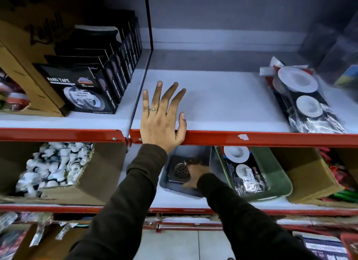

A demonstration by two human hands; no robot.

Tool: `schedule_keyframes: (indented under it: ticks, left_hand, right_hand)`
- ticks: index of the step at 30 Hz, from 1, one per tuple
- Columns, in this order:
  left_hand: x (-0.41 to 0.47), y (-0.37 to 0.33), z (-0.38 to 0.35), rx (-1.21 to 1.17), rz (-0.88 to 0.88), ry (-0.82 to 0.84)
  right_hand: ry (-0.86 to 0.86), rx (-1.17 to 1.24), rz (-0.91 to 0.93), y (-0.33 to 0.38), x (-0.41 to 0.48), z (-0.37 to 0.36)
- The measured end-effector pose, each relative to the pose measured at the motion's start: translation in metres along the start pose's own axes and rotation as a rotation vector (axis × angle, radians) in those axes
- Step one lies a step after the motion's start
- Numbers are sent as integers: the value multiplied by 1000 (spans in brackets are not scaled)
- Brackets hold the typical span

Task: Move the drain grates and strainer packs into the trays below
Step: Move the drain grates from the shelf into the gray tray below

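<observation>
The upper shelf (222, 102) lay bare through its middle, hemmed by tape boxes (85, 85) at nine o'clock and strainer packs (302, 96) at three, while below, the red rail (251, 138) (a low lintel) overhung the grey tray (193, 192) and green tray (279, 190).

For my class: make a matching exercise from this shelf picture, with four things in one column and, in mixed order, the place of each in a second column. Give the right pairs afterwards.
Things:
1. left hand
2. right hand
3. strainer packs
4. nano tape boxes

Places:
A. upper shelf, left bay
B. in the grey tray on the lower shelf, at the drain grate
C. flat on the upper shelf's red front edge
D. upper shelf, far right

Pairs: 1-C, 2-B, 3-D, 4-A
</observation>
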State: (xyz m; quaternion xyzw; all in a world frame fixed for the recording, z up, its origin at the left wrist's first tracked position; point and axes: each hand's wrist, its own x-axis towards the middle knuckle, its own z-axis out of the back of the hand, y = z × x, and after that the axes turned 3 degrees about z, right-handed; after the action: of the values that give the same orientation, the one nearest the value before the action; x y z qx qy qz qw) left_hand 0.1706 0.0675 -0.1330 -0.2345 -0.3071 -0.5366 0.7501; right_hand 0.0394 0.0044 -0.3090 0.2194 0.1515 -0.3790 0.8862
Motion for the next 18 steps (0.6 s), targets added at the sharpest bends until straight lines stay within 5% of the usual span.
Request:
schedule_keyframes:
  ticks: [10, 18]
  left_hand:
    - [0, 0, -1, -3, -8, 14]
    - [-4, -13, 8, -262, 144, 30]
  right_hand:
    - [-82, -47, 31, -4, 21, -26]
    - [-781, 100, 284, -7, -83, 31]
